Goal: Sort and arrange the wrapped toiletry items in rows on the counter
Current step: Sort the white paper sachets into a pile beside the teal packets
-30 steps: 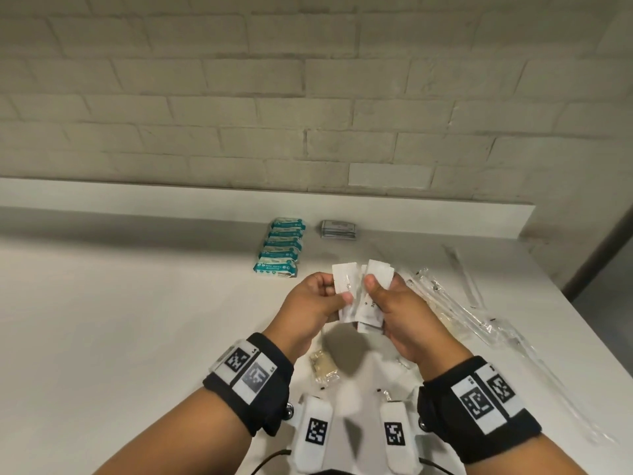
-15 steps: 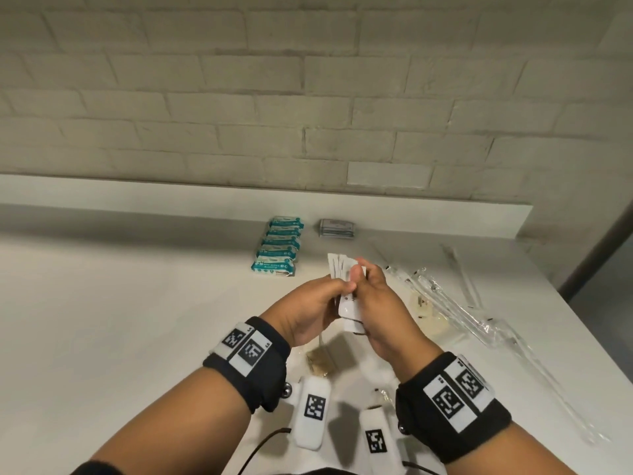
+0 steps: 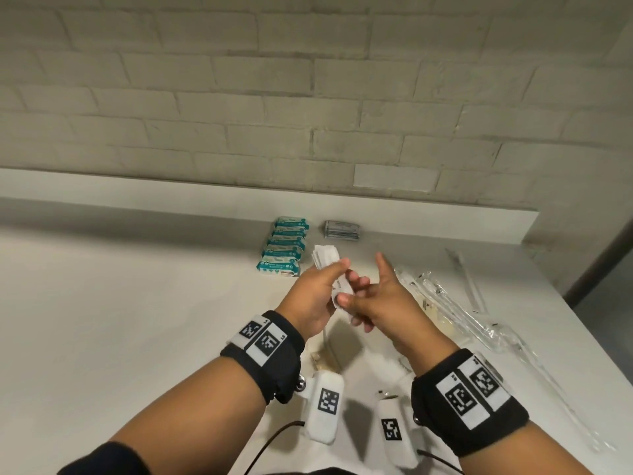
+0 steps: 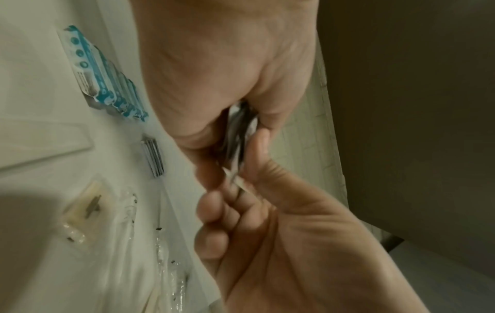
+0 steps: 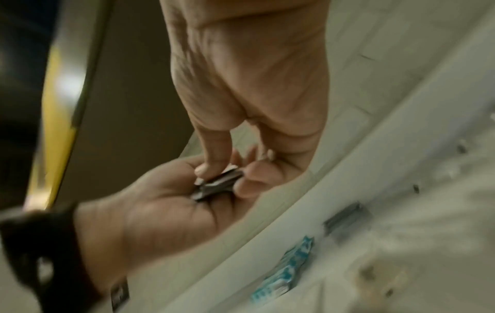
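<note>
My left hand (image 3: pixel 317 289) grips a thin stack of white packets (image 3: pixel 325 258) above the counter, its top end sticking out past the thumb. The right hand (image 3: pixel 371 298) pinches the stack's lower end between thumb and curled fingers, while its index finger points straight out. In the left wrist view the packets' (image 4: pixel 235 177) corner shows between the two hands. A row of teal-and-white wrapped items (image 3: pixel 284 246) lies just beyond the hands. A small stack of grey packets (image 3: pixel 342 230) sits to its right.
Long clear-wrapped items (image 3: pixel 445 303) lie scattered on the white counter (image 3: pixel 137 320) to the right. A small beige sachet (image 3: pixel 322 358) lies under my wrists. A raised ledge (image 3: pixel 205 207) and brick wall close the back; the counter ends at the right.
The packets were fanned out between both hands; now they are gathered into one stack in my left hand. The right index finger has lifted off and points away.
</note>
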`<state>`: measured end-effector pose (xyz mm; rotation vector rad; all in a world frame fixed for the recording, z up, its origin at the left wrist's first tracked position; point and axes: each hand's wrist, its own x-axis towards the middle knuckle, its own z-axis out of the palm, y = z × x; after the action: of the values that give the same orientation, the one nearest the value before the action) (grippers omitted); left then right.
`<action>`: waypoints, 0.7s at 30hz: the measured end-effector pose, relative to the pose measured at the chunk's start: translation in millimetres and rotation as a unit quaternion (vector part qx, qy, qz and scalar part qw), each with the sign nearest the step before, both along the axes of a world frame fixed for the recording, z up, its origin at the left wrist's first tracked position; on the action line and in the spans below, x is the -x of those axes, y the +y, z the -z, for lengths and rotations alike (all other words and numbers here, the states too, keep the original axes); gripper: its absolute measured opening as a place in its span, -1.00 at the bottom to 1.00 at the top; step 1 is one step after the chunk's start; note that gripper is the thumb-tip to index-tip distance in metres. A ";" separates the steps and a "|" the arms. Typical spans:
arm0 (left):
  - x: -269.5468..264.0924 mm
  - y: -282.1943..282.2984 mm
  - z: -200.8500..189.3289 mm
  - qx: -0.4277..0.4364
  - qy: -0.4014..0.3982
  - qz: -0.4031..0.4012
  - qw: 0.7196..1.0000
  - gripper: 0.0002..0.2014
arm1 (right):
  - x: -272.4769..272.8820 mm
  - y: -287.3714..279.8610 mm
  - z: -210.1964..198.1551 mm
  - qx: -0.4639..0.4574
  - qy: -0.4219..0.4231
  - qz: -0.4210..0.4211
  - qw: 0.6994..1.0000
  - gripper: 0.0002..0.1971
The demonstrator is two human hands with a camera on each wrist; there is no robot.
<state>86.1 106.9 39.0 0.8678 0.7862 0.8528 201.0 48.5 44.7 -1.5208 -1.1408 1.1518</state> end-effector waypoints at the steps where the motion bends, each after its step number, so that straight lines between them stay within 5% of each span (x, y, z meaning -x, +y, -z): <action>1: 0.3 1.9 -2.5 0.003 0.003 -0.023 1.000 -0.90 | 0.2 -0.9 -3.1 -0.018 -0.073 0.005 0.997 0.20; 5: 1.6 2.4 -11.4 -0.004 0.039 0.016 0.999 -0.91 | 0.3 -5.3 -11.3 -0.102 -0.302 -0.079 0.944 0.43; 8: -1.4 -5.9 -16.8 -0.013 0.058 0.095 0.994 -0.85 | 0.9 -2.2 -17.5 -0.130 -0.399 -0.146 0.896 0.47; 18: -2.6 -6.6 -14.1 0.043 0.014 0.112 0.993 -0.75 | -8.4 7.7 -9.6 -0.198 -0.434 -0.157 0.865 0.29; 21: -6.4 -2.1 -8.6 0.054 0.006 0.068 0.996 -0.76 | -10.0 12.0 -3.2 -0.156 -0.376 -0.154 0.900 0.36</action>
<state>92.5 104.9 47.6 0.8211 0.7672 0.6786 211.0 60.5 47.9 -1.5962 -2.0365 0.5004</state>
